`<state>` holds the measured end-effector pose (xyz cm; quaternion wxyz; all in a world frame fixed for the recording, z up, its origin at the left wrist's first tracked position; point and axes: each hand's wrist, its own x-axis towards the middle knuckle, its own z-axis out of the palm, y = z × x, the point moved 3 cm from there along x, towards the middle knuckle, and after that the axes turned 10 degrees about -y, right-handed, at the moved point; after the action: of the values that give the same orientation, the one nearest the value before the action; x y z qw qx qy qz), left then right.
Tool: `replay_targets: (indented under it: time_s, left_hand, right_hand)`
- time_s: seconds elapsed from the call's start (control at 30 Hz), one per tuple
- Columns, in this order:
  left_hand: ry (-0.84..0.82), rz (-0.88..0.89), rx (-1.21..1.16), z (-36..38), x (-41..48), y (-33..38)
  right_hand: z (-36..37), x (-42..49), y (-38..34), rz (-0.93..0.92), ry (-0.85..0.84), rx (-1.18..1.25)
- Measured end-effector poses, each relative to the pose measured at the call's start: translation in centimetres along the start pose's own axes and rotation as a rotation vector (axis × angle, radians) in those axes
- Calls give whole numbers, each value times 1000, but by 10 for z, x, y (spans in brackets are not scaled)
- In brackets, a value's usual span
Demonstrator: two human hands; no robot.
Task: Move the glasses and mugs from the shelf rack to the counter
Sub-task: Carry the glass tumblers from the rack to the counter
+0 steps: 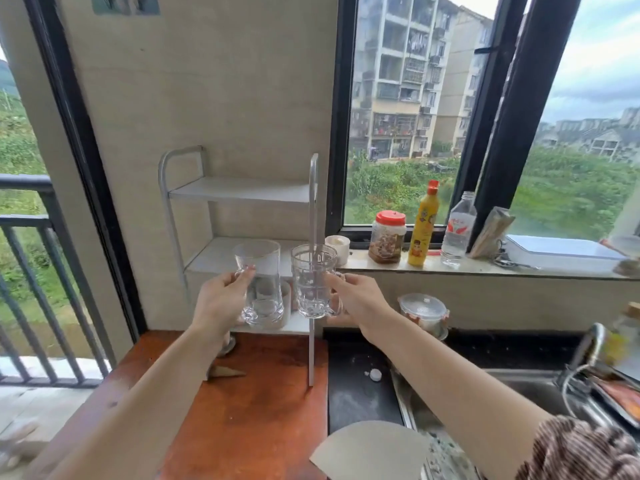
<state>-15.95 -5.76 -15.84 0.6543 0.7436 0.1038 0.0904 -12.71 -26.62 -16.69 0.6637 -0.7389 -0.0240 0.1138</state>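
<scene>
item 1: smooth glass mug (261,282), upright, held in the air in front of the shelf rack (242,192), level with its lower tiers; left hand (221,299) grips it at the handle side, fingers curled.
item 2: ribbed glass mug (313,282), upright, just beside item 1, across the rack's front post; right hand (356,303) pinches its handle.
item 3: reddish counter (249,410), below both mugs, neither touching it.
windowsill: white cup (337,247), red-lidded jar (388,237), yellow bottle (424,226), clear bottle (459,230).
</scene>
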Motion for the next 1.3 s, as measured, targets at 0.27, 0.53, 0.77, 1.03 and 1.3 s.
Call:
replay_targets:
  time_s: [0.27, 0.53, 0.77, 1.03, 1.3]
  left_hand:
    - [-191, -129, -43, 127, -124, -34]
    - [-546, -278, 16, 286, -267, -68]
    - [-878, -328, 59, 440, -383, -71]
    - [-1231, -348, 119, 608, -526, -69]
    - [-1432, -414, 201, 765, -664, -74]
  right_hand:
    - [-118, -159, 81, 125, 170, 60]
    - [-253, -336, 159, 235, 472, 197]
    - [-367, -488, 224, 328, 825, 305]
    - [-469, -647, 269, 353, 1190, 428]
    - [-595, -784, 323, 426, 1430, 627]
